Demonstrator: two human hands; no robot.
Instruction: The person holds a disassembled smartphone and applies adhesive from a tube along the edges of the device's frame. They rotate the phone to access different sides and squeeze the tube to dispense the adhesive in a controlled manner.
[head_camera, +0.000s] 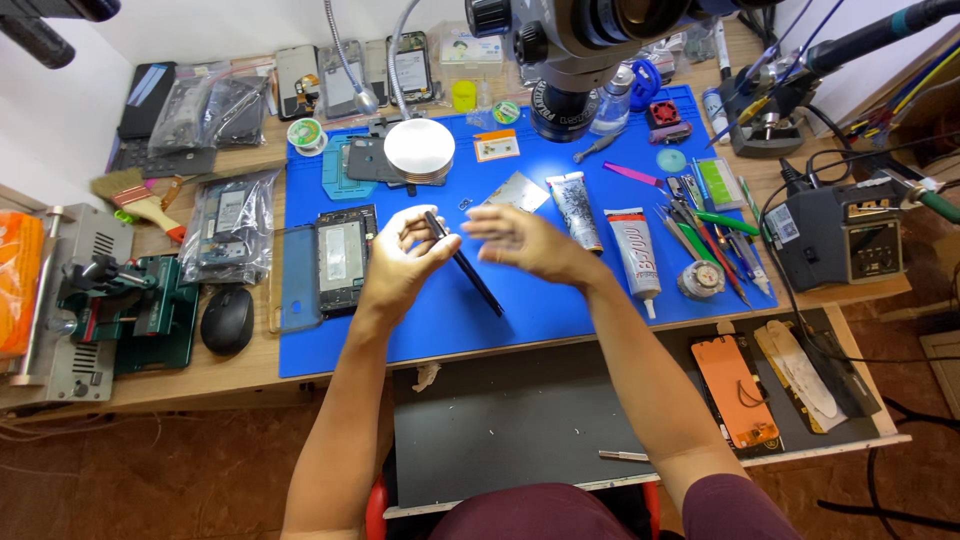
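The left hand (405, 262) pinches a thin black phone (464, 266) on its edge, over a bare patch of the blue mat (560, 310). The right hand (522, 240) is spread wide, touching nothing, with glue tubes (632, 250) close by.

On the tabletop there are two glue tubes, one dark (574, 208) and one white (634, 250). There is one computer mouse (227, 320), one round metal disc (419, 149), one opened phone (343, 258) and one brush (135, 196). Two bagged phones, one (228, 222) and another (205, 112), lie near the left edge.
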